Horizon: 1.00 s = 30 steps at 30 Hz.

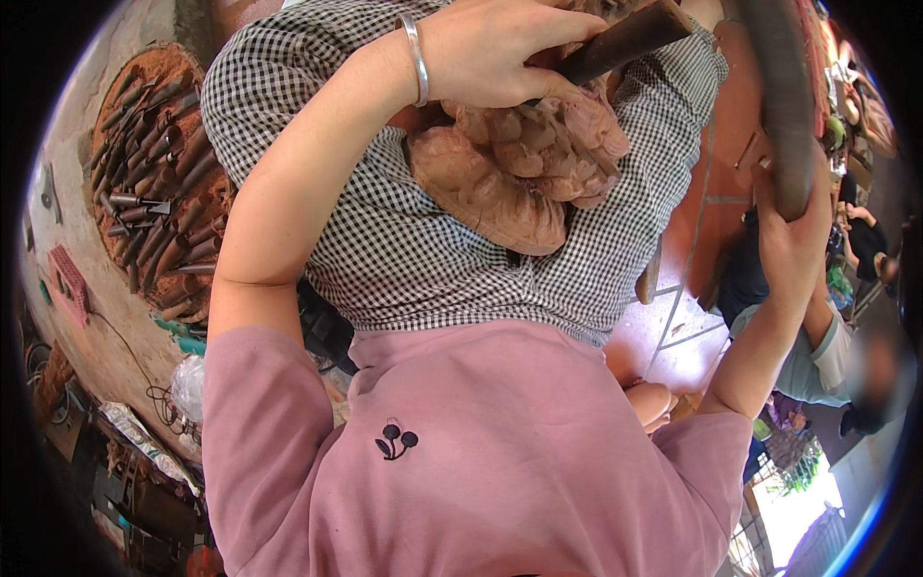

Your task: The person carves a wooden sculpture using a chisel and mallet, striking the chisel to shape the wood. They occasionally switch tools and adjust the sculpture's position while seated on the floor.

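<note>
Carving (500, 197) in lap, rod (630, 43) in left hand (510, 53), club (784, 106) in right hand (793, 226).

Seated person, checked trousers (317, 106), pink shirt (519, 423). Carving: brown, lumpy, deeply cut, resting between the thighs just below the left hand. Left hand: fingers and thumb closed around the dark rod, which slants up toward the right and shows a paler end face. Lower end of rod covered by the hand; cannot tell whether it touches the carving. Silver bangle (413, 60) on left wrist.

Right hand: wrapped about the lower end of the dark club, held well apart from the carving at the person's right. Club outline blurred; upper end cut off by the view.

Left side: round tray (178, 60) with reddish-brown dust and many brown-handled tools (173, 255) heaped in it. Pink basket (69, 279) near it; clear plastic bag (189, 387) nearer the person. Reddish tiled floor (726, 154) at right.
</note>
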Tool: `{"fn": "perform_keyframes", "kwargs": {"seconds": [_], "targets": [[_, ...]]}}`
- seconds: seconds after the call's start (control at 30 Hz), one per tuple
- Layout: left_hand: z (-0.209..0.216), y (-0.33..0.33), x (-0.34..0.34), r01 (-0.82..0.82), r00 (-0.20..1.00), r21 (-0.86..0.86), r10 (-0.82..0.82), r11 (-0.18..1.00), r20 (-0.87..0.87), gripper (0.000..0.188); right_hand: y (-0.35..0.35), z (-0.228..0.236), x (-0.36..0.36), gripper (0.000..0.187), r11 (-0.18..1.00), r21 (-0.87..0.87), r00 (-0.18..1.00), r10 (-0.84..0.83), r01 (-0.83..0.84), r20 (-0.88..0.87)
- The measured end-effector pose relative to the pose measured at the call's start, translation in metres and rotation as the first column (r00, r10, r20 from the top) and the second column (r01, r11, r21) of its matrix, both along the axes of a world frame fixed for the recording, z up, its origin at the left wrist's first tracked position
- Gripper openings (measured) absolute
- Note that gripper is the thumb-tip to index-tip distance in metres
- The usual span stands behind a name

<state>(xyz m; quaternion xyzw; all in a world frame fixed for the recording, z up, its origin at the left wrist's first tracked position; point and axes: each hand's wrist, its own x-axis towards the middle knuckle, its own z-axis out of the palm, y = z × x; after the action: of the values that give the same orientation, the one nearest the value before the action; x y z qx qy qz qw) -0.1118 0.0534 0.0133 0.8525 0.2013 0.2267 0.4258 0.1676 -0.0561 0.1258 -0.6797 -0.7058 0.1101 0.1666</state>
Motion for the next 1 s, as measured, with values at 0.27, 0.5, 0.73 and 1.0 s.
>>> {"fn": "perform_keyframes", "kwargs": {"seconds": [0.27, 0.5, 0.73, 1.0], "targets": [[0.008, -0.001, 0.006, 0.016, 0.994, 0.126, -0.002, 0.992, -0.105, 0.042, -0.006, -0.003, 0.01, 0.051, 0.999, 0.045, 0.998, -0.006, 0.003, 0.066], [0.018, -0.001, 0.014, 0.027, 0.966, 0.103, 0.0, 0.994, -0.257, 0.039, -0.017, -0.01, 0.001, 0.048, 0.994, -0.008, 0.992, -0.111, 0.111, 0.059], [0.01, -0.014, 0.013, 0.049, 0.98, 0.29, 0.011, 0.956, -0.2, 0.033, -0.023, -0.027, 0.016, 0.051, 0.995, -0.073, 0.998, -0.061, 0.06, -0.008], [0.004, -0.003, 0.007, -0.057, 0.99, -0.01, 0.055, 0.998, -0.127, 0.031, -0.032, -0.034, 0.02, 0.041, 0.967, -0.141, 0.953, -0.236, 0.212, -0.192]]}}
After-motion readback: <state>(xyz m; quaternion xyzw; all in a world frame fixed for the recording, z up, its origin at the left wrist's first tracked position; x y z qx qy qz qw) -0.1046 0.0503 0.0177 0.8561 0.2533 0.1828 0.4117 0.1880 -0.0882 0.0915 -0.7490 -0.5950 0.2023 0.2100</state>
